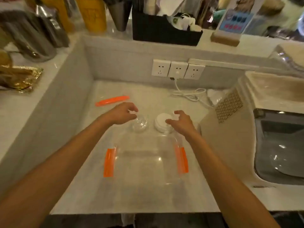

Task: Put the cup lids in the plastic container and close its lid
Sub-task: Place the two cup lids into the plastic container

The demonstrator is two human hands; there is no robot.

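Observation:
A clear plastic container (144,163) with orange side clips stands open on the pale counter in front of me. Just beyond it sit a stack of clear domed cup lids (140,124) and a stack of white cup lids (162,123). My left hand (121,113) curls over the clear lids, fingertips touching their top. From the right, my right hand (180,121) reaches onto the white stack, fingers spread around its edge. Neither stack looks lifted off the counter. An orange strip (112,100), maybe part of the container's lid, lies further back on the left.
Wall sockets (178,69) with a white cable (189,94) sit at the back. A large beige machine (238,129) stands close on the right. The raised ledge on the left holds metal jugs (32,38) and a gold packet (19,78); a black box (164,30) stands behind.

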